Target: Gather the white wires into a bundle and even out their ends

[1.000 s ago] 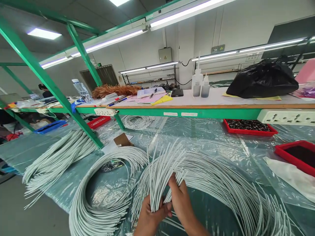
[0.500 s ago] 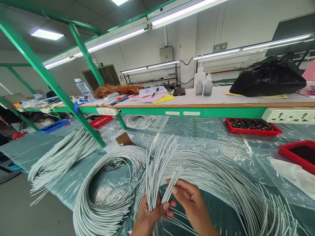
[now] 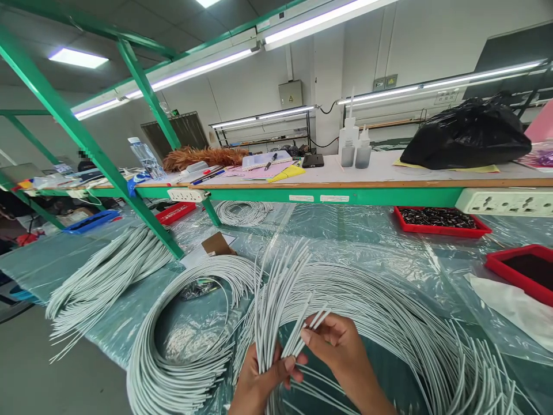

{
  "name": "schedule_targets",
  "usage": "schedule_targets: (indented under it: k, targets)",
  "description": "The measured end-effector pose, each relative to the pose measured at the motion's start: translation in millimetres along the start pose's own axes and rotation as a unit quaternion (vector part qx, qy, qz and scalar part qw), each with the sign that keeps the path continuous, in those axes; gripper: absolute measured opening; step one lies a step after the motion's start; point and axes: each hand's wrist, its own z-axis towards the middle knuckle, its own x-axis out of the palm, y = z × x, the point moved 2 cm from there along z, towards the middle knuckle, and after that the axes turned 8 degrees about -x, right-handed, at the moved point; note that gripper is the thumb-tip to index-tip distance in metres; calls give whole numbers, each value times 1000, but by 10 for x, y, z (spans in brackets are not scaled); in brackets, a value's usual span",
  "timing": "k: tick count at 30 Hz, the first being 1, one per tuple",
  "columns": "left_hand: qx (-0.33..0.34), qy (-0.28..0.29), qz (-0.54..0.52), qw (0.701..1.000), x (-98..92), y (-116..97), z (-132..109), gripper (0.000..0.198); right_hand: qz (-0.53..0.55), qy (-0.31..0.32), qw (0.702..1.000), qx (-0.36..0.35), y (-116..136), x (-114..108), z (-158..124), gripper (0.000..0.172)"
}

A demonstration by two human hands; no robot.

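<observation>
Both hands, left and right, grip the grey cable ends

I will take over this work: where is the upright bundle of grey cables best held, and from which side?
Probably a little below the cut ends, where the left hand clasps the bundle of grey cables, coming from the near left side. There the strands run close and parallel; above they fan out, and below they curve away into the loop.

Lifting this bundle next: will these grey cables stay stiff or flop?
Probably springy, not limp: the ends of the grey cables stand upright above the left hand. Likely to splay, as the tips fan apart.
</observation>
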Motion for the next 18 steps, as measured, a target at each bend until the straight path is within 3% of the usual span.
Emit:
schedule_targets:
  k: [9, 14, 17, 18]
  targets:
    - [-28, -26, 1, 999, 12, 2, -27, 30, -34, -83, 995, -48, 125, -69, 32, 22]
    - [-25, -41, -20, 999, 28, 6, -36, 30, -39, -72, 994, -67, 139, -115, 63, 22]
    - [-24, -47, -30, 998, 46, 11, -38, 30, -58, -67, 991, -101, 113, -129, 39, 14]
    - [-21, -51, -35, 998, 51, 12, -38, 31, -74, -61, 988, -119, 106, -131, 28, 18]
